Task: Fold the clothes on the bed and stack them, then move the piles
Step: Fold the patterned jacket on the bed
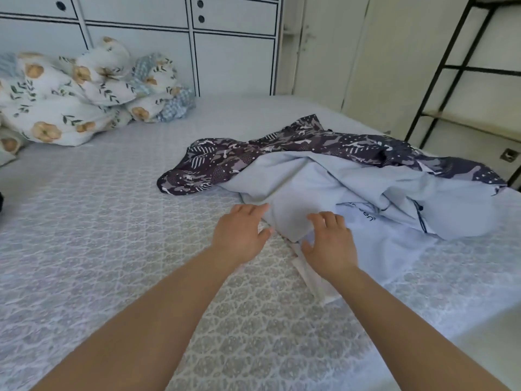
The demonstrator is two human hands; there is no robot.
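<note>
Floral bedding [70, 88]: well away to the far left of the left hand, bunched against the white cupboard fronts [234, 52]; no part of the folding and not in the way.
Bed [98, 221]: patterned cover, bare in front and to the left of both hands; I judge it room enough for a pile.
Left hand [239, 232]: fingers straight and a little spread, tips at the near left edge of the pale blue garment; it grips nothing that I can see.
Pale blue garment [324, 187]: directly under and beyond both hands, rumpled, with dark piping and small print to the right of the right hand. It looks thin, soft and light, so it should drape and slide rather than hold a crease; best taken by a hem or corner and smoothed flat.
White folded cloth [313, 280]: just beneath the right wrist, partly under the blue garment; what it is I cannot tell.
Right hand [329, 244]: palm down, fingers relaxed and flat on the blue cloth, pressing rather than pinching.
Dark patterned garment [310, 145]: beyond both hands, partly under the blue one; lifting the blue may drag it.
Black metal frame [451, 80]: far right, off the bed.
</note>
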